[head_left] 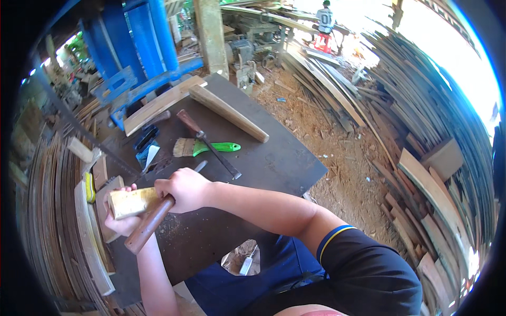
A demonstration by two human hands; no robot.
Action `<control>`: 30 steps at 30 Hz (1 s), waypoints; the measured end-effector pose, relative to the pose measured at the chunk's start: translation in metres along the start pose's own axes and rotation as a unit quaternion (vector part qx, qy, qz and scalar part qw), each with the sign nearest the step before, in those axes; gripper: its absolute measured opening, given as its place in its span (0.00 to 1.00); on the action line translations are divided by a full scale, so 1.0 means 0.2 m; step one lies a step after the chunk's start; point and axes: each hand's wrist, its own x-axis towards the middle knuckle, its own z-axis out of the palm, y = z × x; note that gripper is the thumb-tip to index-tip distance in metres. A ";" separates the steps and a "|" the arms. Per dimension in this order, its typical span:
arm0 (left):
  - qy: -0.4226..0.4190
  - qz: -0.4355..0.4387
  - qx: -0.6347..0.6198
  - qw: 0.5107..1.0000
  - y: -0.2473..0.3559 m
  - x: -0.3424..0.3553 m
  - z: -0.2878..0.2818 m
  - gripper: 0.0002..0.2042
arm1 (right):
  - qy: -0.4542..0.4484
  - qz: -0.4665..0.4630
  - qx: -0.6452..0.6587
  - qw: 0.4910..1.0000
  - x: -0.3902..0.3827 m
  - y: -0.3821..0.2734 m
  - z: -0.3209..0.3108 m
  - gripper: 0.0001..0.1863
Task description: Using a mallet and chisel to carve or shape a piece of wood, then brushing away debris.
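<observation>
My left hand (120, 224) is closed on a pale yellowish wooden block (130, 203), held over the dark tabletop (284, 163). My right hand (187, 190) is closed around a brown wooden handle (147, 226) lying diagonally beside the block, with a short metal part showing beyond the fingers; its fingers are against the block's right end. Beyond my hands lie a green-handled brush (211, 148), a chisel-like tool (221, 158) with a wooden handle across it, and a small dark-and-blue item (146, 142).
Two boards (229, 113) lie on the table's far part, near a blue metal machine (137, 42). Lumber stacks (432, 105) line the right, more planks (42, 210) the left. A person (326, 23) sits on a red stool in the back. A concrete post (210, 37) stands behind the table.
</observation>
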 end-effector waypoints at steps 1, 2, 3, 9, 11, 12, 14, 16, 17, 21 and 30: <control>-0.028 0.002 0.007 1.000 0.00 0.00 0.00 0.22 | -0.005 -0.003 -0.007 1.000 -0.01 0.01 -0.01 0.16; -0.056 0.004 0.015 0.998 -0.01 0.01 -0.01 0.21 | -0.010 -0.007 -0.014 1.000 -0.01 0.02 -0.01 0.15; -0.025 0.004 0.010 1.000 -0.03 0.02 -0.01 0.21 | -0.010 -0.010 -0.018 1.000 -0.01 0.02 -0.02 0.15; -0.113 0.001 -0.009 0.994 -0.02 -0.05 0.08 0.23 | -0.022 0.014 -0.037 0.999 0.00 -0.02 -0.03 0.16; -0.158 -0.016 -0.002 0.987 0.01 -0.04 0.11 0.24 | -0.026 0.017 -0.031 0.999 0.01 -0.02 -0.02 0.16; -0.207 -0.036 0.007 0.978 0.02 -0.04 0.12 0.26 | -0.019 0.017 -0.017 1.000 0.01 -0.01 -0.02 0.16; -0.197 -0.058 -0.008 0.979 0.02 -0.06 0.15 0.26 | -0.015 0.022 -0.004 1.000 0.00 0.00 -0.02 0.16; -0.215 -0.063 0.001 0.975 0.04 -0.06 0.18 0.26 | -0.017 0.017 -0.016 1.000 0.01 0.01 -0.03 0.16; -0.214 -0.075 0.000 0.974 0.04 -0.05 0.18 0.26 | -0.023 0.015 -0.012 1.000 0.01 0.01 -0.04 0.16; -0.213 -0.093 0.015 0.972 0.04 -0.01 0.14 0.27 | -0.021 0.002 0.011 1.000 0.00 0.03 -0.04 0.16; -0.247 -0.054 0.079 0.964 0.06 -0.03 0.17 0.27 | -0.021 0.000 -0.026 0.999 0.01 0.01 -0.05 0.16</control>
